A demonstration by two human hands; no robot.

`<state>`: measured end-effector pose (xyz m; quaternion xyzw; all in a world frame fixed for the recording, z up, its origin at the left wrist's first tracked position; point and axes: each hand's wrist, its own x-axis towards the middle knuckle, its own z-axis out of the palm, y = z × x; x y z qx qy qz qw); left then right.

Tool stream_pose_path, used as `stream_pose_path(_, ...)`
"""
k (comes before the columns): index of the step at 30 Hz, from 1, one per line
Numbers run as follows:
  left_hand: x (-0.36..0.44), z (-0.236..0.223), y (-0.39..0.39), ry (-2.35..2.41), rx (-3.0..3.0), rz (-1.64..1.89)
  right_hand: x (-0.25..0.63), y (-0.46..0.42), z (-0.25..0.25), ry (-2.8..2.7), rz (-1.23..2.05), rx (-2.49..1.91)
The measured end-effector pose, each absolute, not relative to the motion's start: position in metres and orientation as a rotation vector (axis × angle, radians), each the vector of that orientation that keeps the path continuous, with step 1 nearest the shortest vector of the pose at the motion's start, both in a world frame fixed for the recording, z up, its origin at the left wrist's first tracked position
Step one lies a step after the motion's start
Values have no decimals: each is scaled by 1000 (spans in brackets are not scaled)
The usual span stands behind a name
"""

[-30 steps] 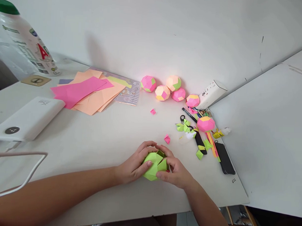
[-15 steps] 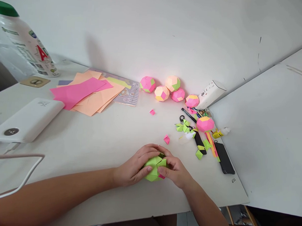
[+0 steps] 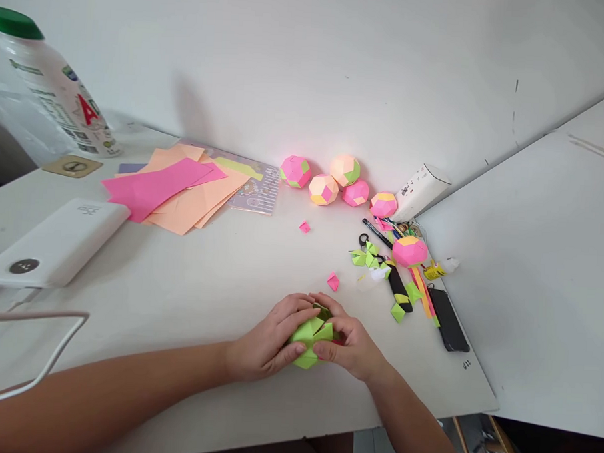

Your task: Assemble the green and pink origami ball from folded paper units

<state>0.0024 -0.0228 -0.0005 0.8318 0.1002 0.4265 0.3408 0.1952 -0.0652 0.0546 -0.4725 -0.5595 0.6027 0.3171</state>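
Between my two hands is a green folded-paper ball [image 3: 305, 355], with an opening in its top and a bit of pink at its right side. My left hand [image 3: 272, 339] wraps around its left side, thumb in front and fingers over the top. On the right side, my right hand [image 3: 351, 342] pinches a green flap by the opening, its thumb in front and its fingers behind. The fingertips of both hands come close together at the far side. A small pink folded piece [image 3: 333, 281] lies just beyond the hands, and another pink piece [image 3: 304, 227] farther back.
Finished paper balls [image 3: 323, 190] line the wall. Green folded pieces [image 3: 365, 254], a black marker [image 3: 376, 233], a glue bottle [image 3: 440, 267] and a black phone [image 3: 448, 320] lie right. Left are paper sheets [image 3: 183, 201], a white power bank [image 3: 56, 242] with cable, and a bottle [image 3: 58, 89].
The ball has turned slightly between my hands, so more of its opening shows and less of the pink. The whole view has shifted slightly.
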Motion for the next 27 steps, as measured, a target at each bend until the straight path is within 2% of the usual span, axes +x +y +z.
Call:
stream_pose_path(7, -2, 6, -24, 355, 2044, 1094, 196, -65, 58, -1603, 1537, -1245)
stream_pose_path(13, -3, 15, -27, 433, 1864, 975, 201, -63, 56, -1470, 1654, -1229)
stream_pose_path(24, 0, 25, -24, 348, 1173, 621, 203, -59, 55, -1317, 1704, -1268)
stream_pose_path(27, 0, 23, -21, 357, 968, 542, 204, -58, 51, -1314, 1619, -1306)
